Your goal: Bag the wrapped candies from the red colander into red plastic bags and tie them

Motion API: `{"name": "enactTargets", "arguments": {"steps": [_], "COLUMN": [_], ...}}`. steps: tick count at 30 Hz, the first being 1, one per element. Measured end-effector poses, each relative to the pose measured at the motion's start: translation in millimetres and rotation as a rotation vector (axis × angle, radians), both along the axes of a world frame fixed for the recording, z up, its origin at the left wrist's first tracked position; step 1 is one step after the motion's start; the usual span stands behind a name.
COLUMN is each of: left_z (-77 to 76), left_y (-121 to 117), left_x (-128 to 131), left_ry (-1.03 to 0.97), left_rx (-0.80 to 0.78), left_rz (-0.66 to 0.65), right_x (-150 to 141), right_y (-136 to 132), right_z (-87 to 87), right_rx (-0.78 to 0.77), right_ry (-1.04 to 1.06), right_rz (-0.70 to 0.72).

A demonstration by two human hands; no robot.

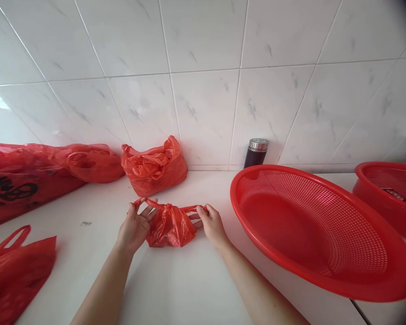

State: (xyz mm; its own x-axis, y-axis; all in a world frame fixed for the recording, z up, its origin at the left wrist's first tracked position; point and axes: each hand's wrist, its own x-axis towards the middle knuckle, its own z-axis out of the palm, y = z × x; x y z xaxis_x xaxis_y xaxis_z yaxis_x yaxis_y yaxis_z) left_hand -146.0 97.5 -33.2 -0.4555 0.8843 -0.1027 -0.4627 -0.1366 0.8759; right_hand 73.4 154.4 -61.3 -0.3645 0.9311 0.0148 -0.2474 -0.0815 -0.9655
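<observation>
A small red plastic bag (172,228) sits on the white table, gathered into a knot at its top. Its left handle loop is pinched by my left hand (135,225), palm turned partly up with some fingers spread. On the other side my right hand (208,221) grips the right handle between thumb and fingers. Both handles are stretched outward from the knot. What lies inside the bag is hidden by the plastic. Just behind it, against the wall, stands a fuller red plastic bag (159,169) with crumpled plastic at its top.
A large red perforated basket (291,225) stands to the right, with another red basket (368,189) beyond it. Behind them is a dark flask (256,155) with a silver lid. More red bags (91,164) line the left wall; a red handled bag (23,266) lies at front left.
</observation>
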Motion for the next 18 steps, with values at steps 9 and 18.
{"name": "enactTargets", "arguments": {"steps": [9, 18], "left_z": [0.6, -2.4], "left_y": [-6.4, -7.8], "left_x": [13.1, 29.5], "left_ry": [0.328, 0.99], "left_rx": [-0.072, -0.147], "left_rz": [-0.023, -0.239], "right_x": [0.0, -1.2], "right_y": [-2.1, -2.5], "right_z": [5.1, 2.4], "right_rx": [-0.001, 0.013], "right_ry": [0.025, 0.151], "right_rz": [-0.008, 0.001]}}
